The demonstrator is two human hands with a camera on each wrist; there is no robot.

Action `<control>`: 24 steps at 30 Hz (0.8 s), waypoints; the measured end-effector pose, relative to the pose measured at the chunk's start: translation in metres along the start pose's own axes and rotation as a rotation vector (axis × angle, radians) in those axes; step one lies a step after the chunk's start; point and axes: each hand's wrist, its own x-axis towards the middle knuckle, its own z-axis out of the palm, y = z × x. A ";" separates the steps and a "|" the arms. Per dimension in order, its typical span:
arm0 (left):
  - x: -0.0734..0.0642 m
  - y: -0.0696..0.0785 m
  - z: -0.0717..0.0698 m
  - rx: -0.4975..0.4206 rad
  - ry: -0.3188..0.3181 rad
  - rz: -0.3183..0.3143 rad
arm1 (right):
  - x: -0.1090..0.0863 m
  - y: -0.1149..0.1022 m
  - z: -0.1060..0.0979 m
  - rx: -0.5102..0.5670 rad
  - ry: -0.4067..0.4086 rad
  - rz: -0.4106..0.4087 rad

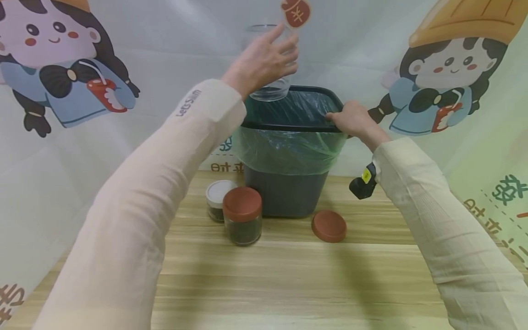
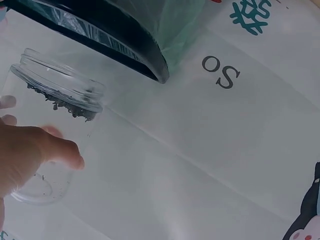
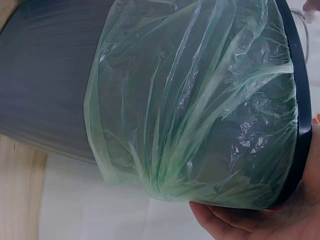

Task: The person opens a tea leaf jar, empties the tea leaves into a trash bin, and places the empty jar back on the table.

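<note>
- Left hand (image 1: 266,59), top centre of the head view: fingers spread and partly bent around a clear jar (image 1: 270,95), gripping its side.
- Jar tipped mouth-down at the bin's far left edge, upper middle of the frame; no lid on it. Left wrist view, left side: threaded neck towards the bin rim, dark loose bits (image 2: 65,107) banked inside near the neck, a few specks farther along the glass.
- Right hand (image 1: 352,120), right of centre: curled over the bin's right edge, thumb on the rim, fingertips under the outside in the right wrist view.
- Bin (image 1: 286,197), centre of the frame: dark grey, black rim, upright; greenish clear liner (image 1: 284,153) folded down over the outside.
- Red-lidded jar (image 1: 242,224), lower left of the bin, dark contents; white-lidded jar (image 1: 216,197) just behind it, partly hidden.
- Loose red lid (image 1: 329,226) lying below the bin's right side.
- All standing on a wood-grain table (image 1: 264,279); pale printed cloth (image 1: 177,36) behind, cartoon figures upper left and upper right.
</note>
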 end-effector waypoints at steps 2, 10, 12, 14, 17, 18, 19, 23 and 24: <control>0.001 0.000 -0.001 0.022 0.008 0.022 | 0.000 0.000 0.000 -0.006 -0.005 0.002; 0.004 0.001 -0.003 0.092 0.060 0.140 | 0.001 -0.002 -0.002 0.004 -0.021 0.022; 0.005 0.002 -0.003 0.106 0.068 0.182 | 0.001 -0.001 -0.002 0.006 -0.021 0.021; 0.006 0.003 -0.003 0.114 0.072 0.221 | 0.001 -0.001 -0.001 0.009 -0.019 0.020; 0.007 0.006 -0.002 0.130 0.086 0.283 | 0.001 -0.001 -0.001 0.013 -0.023 0.023; 0.007 0.007 -0.002 0.142 0.090 0.299 | 0.001 -0.001 -0.001 0.011 -0.024 0.024; 0.008 0.008 -0.002 0.155 0.092 0.314 | 0.000 -0.001 -0.001 0.010 -0.025 0.025; 0.008 0.011 -0.003 0.201 0.101 0.358 | 0.000 -0.002 -0.002 0.005 -0.026 0.018; 0.009 0.012 -0.003 0.204 0.101 0.368 | 0.000 -0.002 -0.002 0.002 -0.027 0.015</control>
